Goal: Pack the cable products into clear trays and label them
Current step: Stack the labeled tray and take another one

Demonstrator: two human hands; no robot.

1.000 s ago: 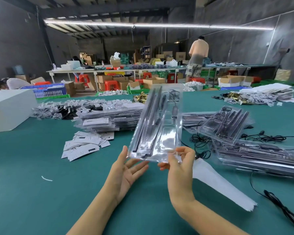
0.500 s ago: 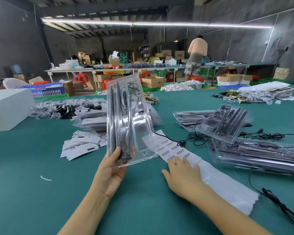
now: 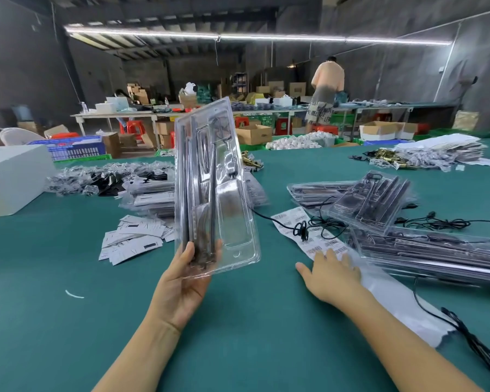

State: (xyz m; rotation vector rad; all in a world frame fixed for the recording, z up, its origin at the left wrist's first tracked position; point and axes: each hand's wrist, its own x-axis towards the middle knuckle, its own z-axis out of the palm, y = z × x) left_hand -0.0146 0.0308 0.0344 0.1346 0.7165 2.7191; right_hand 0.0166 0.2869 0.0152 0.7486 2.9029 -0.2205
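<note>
A warehouse packing floor. Long green-covered worktables (image 3: 54,278) carry stacks of filled clear plastic blister trays (image 3: 436,250); brown cardboard cartons (image 3: 253,134) and red plastic stools (image 3: 132,127) crowd the bare concrete hall under strip lighting (image 3: 266,37).

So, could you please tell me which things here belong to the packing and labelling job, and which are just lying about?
Job:
clear tray, gripped by left hand
barcode label sheet, under right hand
packed trays
loose cable

Lying about:
white box
cardboard boxes
red stools
</note>
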